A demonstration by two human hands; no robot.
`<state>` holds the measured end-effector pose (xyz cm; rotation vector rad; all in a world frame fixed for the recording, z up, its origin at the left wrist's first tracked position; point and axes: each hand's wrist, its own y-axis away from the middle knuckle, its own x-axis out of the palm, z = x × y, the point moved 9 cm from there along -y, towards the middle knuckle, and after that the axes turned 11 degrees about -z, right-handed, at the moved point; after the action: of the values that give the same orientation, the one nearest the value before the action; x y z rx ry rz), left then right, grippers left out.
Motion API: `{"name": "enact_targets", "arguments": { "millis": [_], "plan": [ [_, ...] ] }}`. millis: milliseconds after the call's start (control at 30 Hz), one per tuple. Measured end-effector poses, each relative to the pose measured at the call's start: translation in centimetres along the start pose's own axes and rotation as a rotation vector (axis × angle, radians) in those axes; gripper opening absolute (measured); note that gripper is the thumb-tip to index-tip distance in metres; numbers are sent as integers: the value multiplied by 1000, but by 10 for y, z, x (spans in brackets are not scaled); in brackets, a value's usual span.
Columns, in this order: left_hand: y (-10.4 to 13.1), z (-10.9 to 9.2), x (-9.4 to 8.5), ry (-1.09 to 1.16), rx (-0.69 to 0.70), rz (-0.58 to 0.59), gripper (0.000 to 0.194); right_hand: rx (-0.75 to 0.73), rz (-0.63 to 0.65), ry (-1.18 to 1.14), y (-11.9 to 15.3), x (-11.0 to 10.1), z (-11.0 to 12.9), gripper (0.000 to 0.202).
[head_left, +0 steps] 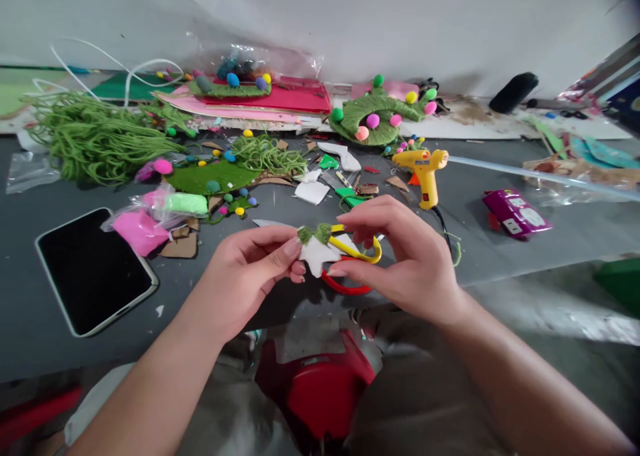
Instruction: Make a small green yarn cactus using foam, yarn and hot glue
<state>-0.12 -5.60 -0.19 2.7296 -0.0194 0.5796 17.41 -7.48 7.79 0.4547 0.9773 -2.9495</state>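
- Fingers of the left hand [260,263] pinch a white star-like piece [316,255], its upper points wrapped in green yarn [314,233]; we have it in front of us, above the bench [480,249].
- Right hand [405,263] curls round its 3 o'clock side, thumb close to a bare point; we cannot tell if those fingers grip a green strand.
- Step in hand, as we judge it: covering the piece, two points wrapped and the lower ones bare. Continuing calls for a firm left pinch, a turn of the piece and light tension on any strand.
- Clock centred on the piece: yellow handle [370,256] at 3, red handle [346,289] at 4 to 5, both crowding our right fingers.
- Pointed blade [270,223] at 10, just beyond the left hand; we would keep knuckles off it.
- Glue gun [425,176] at 2, its cord trailing towards our right wrist.
- Scraps [313,191] fill 12; dark-screened device [97,273] at 9.
- Bench edge close to us at 6. More room at 3, past the right hand.
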Motion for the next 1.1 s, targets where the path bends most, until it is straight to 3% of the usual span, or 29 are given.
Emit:
{"name": "enact_targets", "arguments": {
  "millis": [367,1100],
  "plan": [
    [0,1,2,-60,2,45,10,-14,44,13,-1,3,-3,42],
    [-1,1,-3,-69,9,-8,13,5,58,13,0,6,-4,33]
  ]
}}
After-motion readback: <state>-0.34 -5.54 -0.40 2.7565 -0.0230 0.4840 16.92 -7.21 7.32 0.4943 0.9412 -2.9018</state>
